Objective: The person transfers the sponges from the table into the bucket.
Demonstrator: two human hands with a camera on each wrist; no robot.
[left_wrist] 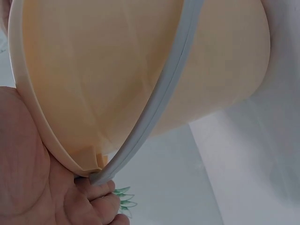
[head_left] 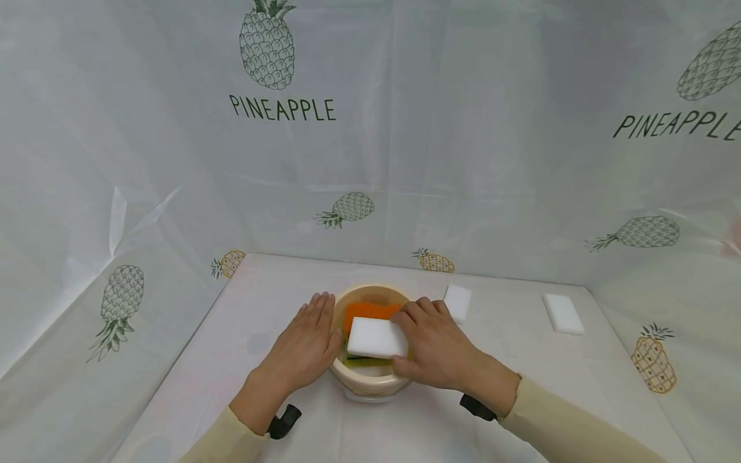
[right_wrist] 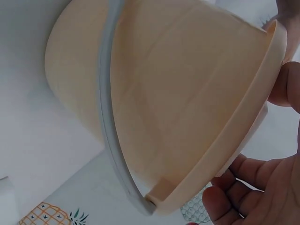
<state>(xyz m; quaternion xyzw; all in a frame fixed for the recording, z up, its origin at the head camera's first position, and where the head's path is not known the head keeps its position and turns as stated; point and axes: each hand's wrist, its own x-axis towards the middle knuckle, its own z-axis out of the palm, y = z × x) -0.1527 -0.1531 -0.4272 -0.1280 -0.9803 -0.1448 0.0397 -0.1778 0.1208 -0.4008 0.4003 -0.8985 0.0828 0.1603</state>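
A cream plastic bucket (head_left: pixel 370 384) stands on the table with its pale grey handle (left_wrist: pixel 161 93) hanging down the near side. Over its mouth, my right hand (head_left: pixel 438 345) grips a white sponge block (head_left: pixel 376 337) between thumb and fingers. Inside lie an orange piece (head_left: pixel 370 310) and a yellow-green sponge (head_left: pixel 367 362), both partly hidden under the white block. My left hand (head_left: pixel 307 347) rests against the left side of the rim, fingers straight. In the left wrist view its palm touches the rim by the handle joint.
Two more white blocks lie on the table: one (head_left: pixel 458 303) just beyond my right hand, another (head_left: pixel 563 314) farther right. Behind the table hangs a pineapple-print sheet (head_left: pixel 463 161), which also covers both sides.
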